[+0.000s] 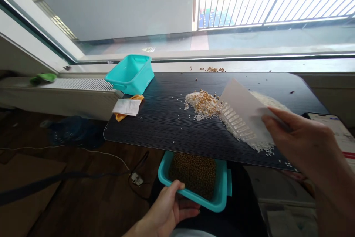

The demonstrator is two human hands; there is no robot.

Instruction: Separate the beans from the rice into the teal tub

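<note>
My right hand (299,137) is closed on a flat, whitish plastic scraper (244,105) with a row of slots along its lower left edge. That slotted edge is down at the rice (269,100) spread on the dark board, and it partly hides the grains. At the scraper's left corner lies a mixed heap of rice and tan, pea-like beans (203,102). Below the board's near edge, my left hand (173,207) grips the rim of a turquoise tub (220,205), thumb over the edge and fingers underneath. Many brownish beans (194,174) fill its bottom.
A second turquoise tub (129,72) stands at the board's back left, beside a white folded cloth (127,107) on an orange one. Stray beans (215,70) lie on the window sill. A phone (332,129) is at the right. A cable plug (137,179) hangs at lower left.
</note>
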